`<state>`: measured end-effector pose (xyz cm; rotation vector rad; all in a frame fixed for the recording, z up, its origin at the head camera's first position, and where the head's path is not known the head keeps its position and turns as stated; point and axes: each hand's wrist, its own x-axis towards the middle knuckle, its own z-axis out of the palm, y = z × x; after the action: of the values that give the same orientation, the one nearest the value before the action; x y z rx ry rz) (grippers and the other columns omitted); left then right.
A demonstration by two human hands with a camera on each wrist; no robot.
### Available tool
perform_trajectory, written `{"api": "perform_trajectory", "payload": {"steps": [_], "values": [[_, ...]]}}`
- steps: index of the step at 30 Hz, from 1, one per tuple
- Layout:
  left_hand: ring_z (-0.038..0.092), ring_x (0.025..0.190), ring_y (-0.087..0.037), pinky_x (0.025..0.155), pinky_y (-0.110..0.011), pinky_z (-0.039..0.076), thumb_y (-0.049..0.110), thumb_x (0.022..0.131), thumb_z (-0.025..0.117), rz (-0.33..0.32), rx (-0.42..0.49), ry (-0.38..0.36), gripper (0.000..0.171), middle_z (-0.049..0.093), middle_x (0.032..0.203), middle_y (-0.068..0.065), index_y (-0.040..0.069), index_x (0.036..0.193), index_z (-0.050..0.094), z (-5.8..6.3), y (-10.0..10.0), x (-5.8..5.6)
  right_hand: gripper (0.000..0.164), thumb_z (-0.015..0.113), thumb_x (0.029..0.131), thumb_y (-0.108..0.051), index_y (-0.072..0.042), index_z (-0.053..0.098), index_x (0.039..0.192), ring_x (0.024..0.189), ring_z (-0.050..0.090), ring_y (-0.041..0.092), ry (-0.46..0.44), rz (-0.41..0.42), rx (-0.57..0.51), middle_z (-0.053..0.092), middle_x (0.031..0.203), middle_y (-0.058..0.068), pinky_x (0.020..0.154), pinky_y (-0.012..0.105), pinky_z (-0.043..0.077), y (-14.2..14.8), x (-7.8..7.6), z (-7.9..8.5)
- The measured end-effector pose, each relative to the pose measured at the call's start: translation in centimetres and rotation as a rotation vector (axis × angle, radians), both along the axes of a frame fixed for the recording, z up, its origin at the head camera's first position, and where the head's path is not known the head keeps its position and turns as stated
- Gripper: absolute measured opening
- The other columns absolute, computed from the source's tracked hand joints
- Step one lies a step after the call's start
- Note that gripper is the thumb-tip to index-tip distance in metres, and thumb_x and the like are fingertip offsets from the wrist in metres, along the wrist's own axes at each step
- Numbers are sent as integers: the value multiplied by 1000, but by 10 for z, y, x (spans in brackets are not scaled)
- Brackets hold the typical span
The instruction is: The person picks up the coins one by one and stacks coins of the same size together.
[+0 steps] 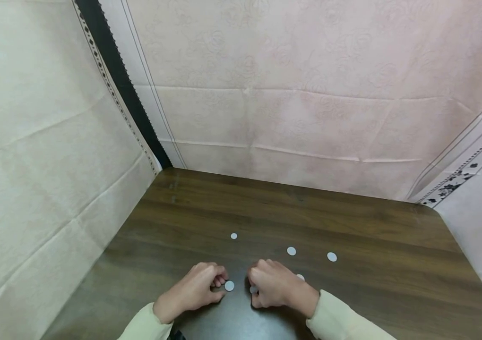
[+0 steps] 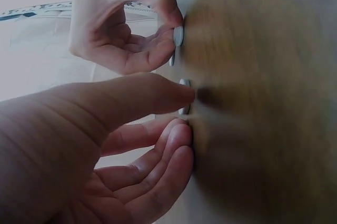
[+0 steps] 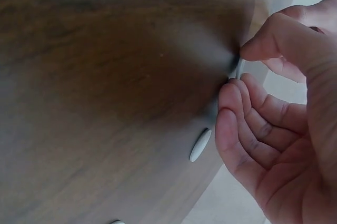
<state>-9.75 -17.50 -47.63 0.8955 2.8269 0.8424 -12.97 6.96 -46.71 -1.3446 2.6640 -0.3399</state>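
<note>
On the brown tabletop point(image 1: 351, 226), a small flat white disc point(image 1: 229, 286) lies at the fingertips of my left hand point(image 1: 196, 287). Its thumb and curled fingers hold the disc lightly at the edges; the left wrist view shows the thumb partly covering it. To the right, my right hand point(image 1: 272, 284) pinches a second white disc point(image 1: 253, 289) between thumb and fingers, low at the table surface. The same disc point(image 2: 178, 36) appears in that hand's grip in the left wrist view. Another white disc point(image 1: 300, 277) is partly hidden behind the right hand.
Farther back lie three more white discs: one point(image 1: 234, 236) ahead of the hands, another point(image 1: 291, 251) to its right, and the last point(image 1: 331, 257) farthest right. Pale cloth walls point(image 1: 300, 118) rise along the table's back and sides.
</note>
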Motion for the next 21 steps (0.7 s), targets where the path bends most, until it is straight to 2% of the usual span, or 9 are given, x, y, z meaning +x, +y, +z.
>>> {"api": "perform_trajectory", "payload": {"steps": [6, 10, 15, 21], "values": [[59, 73, 2, 69, -17, 52, 7, 80, 85, -15, -24, -47, 16, 69, 82, 3, 8, 90, 72, 5, -4, -11, 39, 76, 71, -13, -21, 40, 58, 54, 18, 0, -20, -6, -5, 25, 62, -14, 46, 19, 17, 0, -1, 1], [60, 74, -2, 70, -20, 53, 7, 82, 84, -12, -36, -66, 15, 68, 83, 2, 6, 91, 72, 7, -5, -22, 29, 78, 71, -13, -19, 52, 60, 52, 29, -1, -31, 0, -22, 39, 63, -14, 47, 16, 27, 2, -2, 3], [64, 77, -6, 72, -23, 55, 7, 84, 83, -4, -35, -73, 15, 70, 86, -1, 4, 95, 73, 11, -9, -38, 13, 81, 71, -14, -16, 68, 71, 55, 44, -3, -31, 2, -36, 60, 67, -11, 53, 14, 40, 3, -3, 5], [65, 82, -9, 75, -25, 57, 7, 86, 83, 6, -59, -71, 16, 71, 90, -2, 3, 98, 73, 8, -13, -58, 9, 81, 77, -13, -12, 73, 80, 56, 49, -5, -91, -13, -52, 64, 68, -10, 56, 11, 42, 5, -5, 6]]}}
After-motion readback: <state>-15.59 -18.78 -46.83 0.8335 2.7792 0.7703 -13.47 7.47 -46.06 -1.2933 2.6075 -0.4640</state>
